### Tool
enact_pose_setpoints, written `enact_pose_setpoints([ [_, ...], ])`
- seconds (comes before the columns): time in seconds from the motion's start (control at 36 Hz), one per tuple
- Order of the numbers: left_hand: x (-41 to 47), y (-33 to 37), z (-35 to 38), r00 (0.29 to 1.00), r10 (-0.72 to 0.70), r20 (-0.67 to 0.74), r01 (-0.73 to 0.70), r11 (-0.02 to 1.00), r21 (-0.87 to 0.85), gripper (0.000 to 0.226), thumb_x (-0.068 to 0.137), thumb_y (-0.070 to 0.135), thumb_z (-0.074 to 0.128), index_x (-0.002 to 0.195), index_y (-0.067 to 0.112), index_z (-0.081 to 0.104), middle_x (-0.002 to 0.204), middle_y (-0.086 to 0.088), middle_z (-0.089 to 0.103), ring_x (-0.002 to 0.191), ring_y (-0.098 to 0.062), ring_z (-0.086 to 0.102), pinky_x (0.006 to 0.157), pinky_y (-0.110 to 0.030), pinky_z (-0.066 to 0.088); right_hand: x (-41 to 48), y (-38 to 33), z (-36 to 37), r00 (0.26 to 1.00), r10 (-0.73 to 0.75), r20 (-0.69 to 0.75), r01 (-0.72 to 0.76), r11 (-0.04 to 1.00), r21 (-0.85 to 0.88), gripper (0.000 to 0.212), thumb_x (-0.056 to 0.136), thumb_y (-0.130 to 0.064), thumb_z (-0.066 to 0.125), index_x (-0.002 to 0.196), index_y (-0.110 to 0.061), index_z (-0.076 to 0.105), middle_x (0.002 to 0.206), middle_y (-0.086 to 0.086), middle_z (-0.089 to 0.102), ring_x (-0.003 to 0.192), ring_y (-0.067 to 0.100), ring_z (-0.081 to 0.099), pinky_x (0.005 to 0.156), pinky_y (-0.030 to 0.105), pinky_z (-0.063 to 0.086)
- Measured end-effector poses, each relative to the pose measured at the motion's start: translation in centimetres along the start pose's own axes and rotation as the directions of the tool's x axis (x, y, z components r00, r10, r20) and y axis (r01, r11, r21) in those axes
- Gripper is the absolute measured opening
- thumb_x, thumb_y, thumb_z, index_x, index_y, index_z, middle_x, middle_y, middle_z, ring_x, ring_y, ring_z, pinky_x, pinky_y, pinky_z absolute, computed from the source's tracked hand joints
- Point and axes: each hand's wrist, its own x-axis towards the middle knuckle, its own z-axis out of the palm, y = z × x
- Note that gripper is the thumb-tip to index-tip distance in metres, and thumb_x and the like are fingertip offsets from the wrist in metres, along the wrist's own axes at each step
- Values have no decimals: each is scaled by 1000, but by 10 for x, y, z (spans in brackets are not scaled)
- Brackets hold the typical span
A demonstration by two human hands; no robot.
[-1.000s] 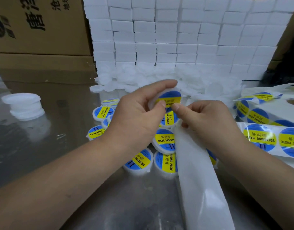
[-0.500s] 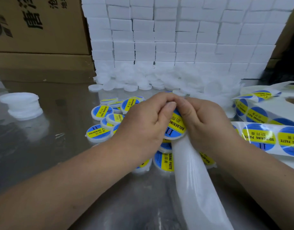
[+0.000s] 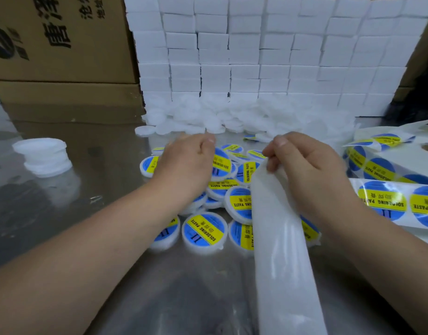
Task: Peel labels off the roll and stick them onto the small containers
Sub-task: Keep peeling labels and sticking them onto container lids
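The steel table (image 3: 63,213) carries everything; the label roll (image 3: 389,170) lies at its right edge, with printed labels showing on its liner; the bare backing strip (image 3: 280,250) trails toward the near edge, thin, floppy and probably slick, best taken at its upper end, where the right hand (image 3: 307,170) pinches it between thumb and curled fingers; the finished containers (image 3: 208,230) pile mid-table, the blank containers (image 3: 208,117) heap toward the far edge; each looks a light, rigid plastic disc, best held by the rim so the face stays free; the left hand (image 3: 186,165) curls round 1 labelled container (image 3: 221,164), tilted over the pile; 0.5 s earlier both hands were closed together on that container, pressing its label; now they are apart, the left one out over the pile.
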Motion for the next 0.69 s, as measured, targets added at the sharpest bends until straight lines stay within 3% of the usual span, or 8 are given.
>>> enact_pose_setpoints([
  [0.08,1,1,6,987,-67,149,36,979,201,43,98,37,24,133,22,43,142,-7,39,134,-26,25,110,-41,19,-3,-3,2,998,-41,47,39,998,50,15,77,-34,48,66,-30,58,64,-14,59,62,-4,49,59,8,37],
  [0.17,-3,5,1,997,62,38,-70,956,284,43,98,37,27,137,25,41,142,-4,41,132,-22,28,108,-36,18,-1,-2,1,997,-39,72,25,980,196,16,74,-25,53,73,-38,62,70,-21,61,72,0,54,72,18,40],
  [0.22,-11,11,-4,989,146,-20,-144,985,99,31,97,35,34,111,25,59,111,-6,64,110,-23,48,92,-29,30,-1,-2,0,994,-80,72,61,971,233,27,73,-16,52,77,-41,62,74,-20,62,77,4,55,75,24,41],
  [0.31,-23,23,-8,990,106,94,-86,976,-201,24,95,40,36,78,35,52,81,4,66,88,-10,53,76,-16,38,-4,-4,-1,986,-145,81,121,963,241,37,72,-7,49,82,-41,60,78,-19,63,81,3,57,77,24,42],
  [0.36,-27,29,-9,978,84,190,-5,923,-384,21,95,34,40,90,38,59,90,10,67,92,-4,58,85,-11,39,-6,-7,-1,978,-182,107,148,953,266,39,73,-3,49,86,-38,58,80,-20,64,82,-1,58,76,18,43],
  [0.47,-29,36,-10,964,72,254,96,801,-591,33,94,22,47,125,23,57,117,5,64,108,-7,59,101,-35,43,-10,-16,0,962,-230,148,168,925,342,37,73,3,50,87,-30,56,77,-19,63,78,-5,59,71,11,44],
  [0.61,-30,37,-10,975,-17,221,188,593,-783,20,90,12,52,98,21,69,104,-3,71,103,-19,64,100,-39,44,-15,-25,-1,980,-186,-67,197,910,364,13,71,-17,59,77,-28,59,67,13,58,56,15,50,56,17,41],
  [0.69,-29,36,-10,980,21,196,149,571,-807,23,89,12,51,84,22,71,93,6,73,95,-11,67,92,-24,48,-8,-24,-4,960,-13,-279,119,923,366,14,78,-22,51,64,-23,54,52,1,45,44,3,36,45,14,31],
])
